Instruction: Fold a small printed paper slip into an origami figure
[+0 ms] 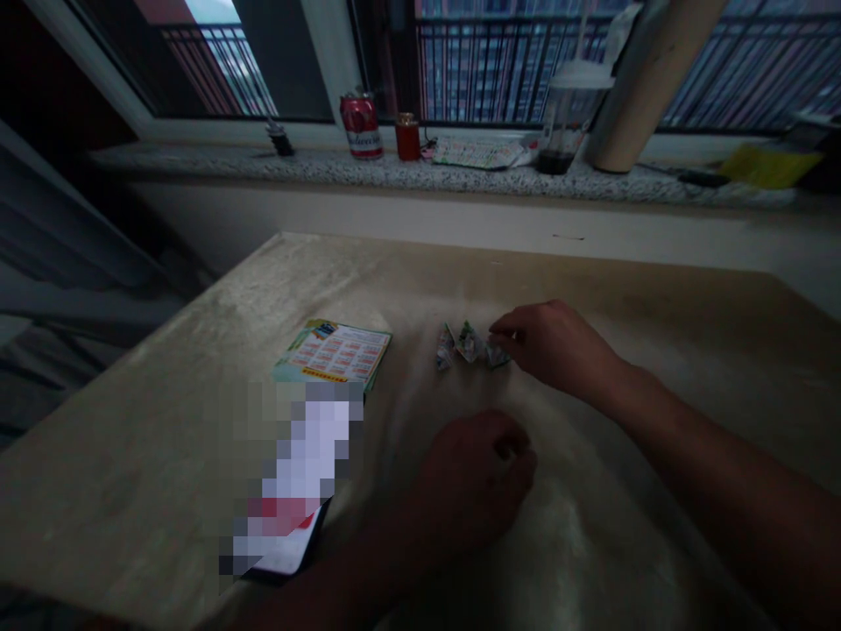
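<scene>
On folded paper point(496, 356), right fingers point(503, 326) together.

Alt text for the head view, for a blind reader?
The right hand touches the rightmost of three small folded papers on a beige table; the left hand rests curled nearby. A printed leaflet lies left of them.

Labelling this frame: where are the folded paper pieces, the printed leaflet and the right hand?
folded paper pieces point(468, 343), head view, middle piece.
printed leaflet point(332, 353), head view, its centre.
right hand point(558, 346), head view, back of hand.
</scene>
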### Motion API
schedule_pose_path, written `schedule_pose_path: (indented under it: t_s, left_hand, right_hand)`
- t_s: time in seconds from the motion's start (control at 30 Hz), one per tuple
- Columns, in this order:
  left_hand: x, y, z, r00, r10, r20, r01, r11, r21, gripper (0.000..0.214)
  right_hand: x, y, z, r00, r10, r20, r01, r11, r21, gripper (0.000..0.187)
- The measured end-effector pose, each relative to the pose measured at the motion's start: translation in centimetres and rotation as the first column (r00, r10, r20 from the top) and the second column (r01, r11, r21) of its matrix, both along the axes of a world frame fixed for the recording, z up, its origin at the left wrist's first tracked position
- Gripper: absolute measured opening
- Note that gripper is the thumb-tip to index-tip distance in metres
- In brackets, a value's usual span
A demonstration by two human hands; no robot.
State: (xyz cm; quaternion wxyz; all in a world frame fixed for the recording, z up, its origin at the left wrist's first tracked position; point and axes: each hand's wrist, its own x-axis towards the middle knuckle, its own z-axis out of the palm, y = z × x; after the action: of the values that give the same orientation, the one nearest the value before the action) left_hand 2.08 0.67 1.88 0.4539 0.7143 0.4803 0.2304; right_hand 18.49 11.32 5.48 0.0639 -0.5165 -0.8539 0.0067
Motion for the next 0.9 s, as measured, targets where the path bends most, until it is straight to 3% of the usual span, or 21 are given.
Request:
schedule_pose_path:
  t_s: [0.1,0.23,0.3,0.43,0.53,0.63,0.9]
  left_hand:
    - [-0.8,-0.2,1.3,0.977,-0.133,-0.168,0.151,0.984,0.096,0.021]
    - [-1.8,-0.7,2.3,0.889,-0.217,-0.404,0.308,0.935,0.175,0.021]
    - [-2.0,-1.1,2.1,0.850,-0.214,-0.481,0.356,0.907,0.226,0.024]
    - [-2.0,-1.4,0.7,0.851,-0.184,-0.493,0.365,0.881,0.301,0.022]
    - [-2.2,-1.4,-0.3,0.863,-0.201,-0.463,0.390,0.848,0.359,0.022]
    - [-2.4,-1.3,-0.8,0.863,-0.224,-0.453,0.420,0.816,0.396,0.025]
    - [-2.6,-1.1,-0.9,0.860,-0.265,-0.436,0.434,0.829,0.352,0.028]
  right_hand:
    - [-2.7,-0.2,0.0,0.983,0.183,0.017,-0.183,0.983,0.015,0.023]
    - [-7.4,0.4,-1.0,0.915,0.398,0.070,-0.403,0.913,0.067,0.025]
    - [-9.7,1.0,-1.7,0.860,0.497,0.116,-0.507,0.857,0.088,0.025]
    - [-12.8,2.6,-3.1,0.731,0.639,0.239,-0.673,0.733,0.099,0.024]
    - [-13.8,3.5,-4.3,0.652,0.686,0.322,-0.741,0.666,0.081,0.018]
    - [-14.0,4.1,-5.1,0.602,0.704,0.376,-0.774,0.630,0.059,0.029]
    - [-13.4,4.3,-4.8,0.617,0.704,0.351,-0.763,0.644,0.049,0.030]
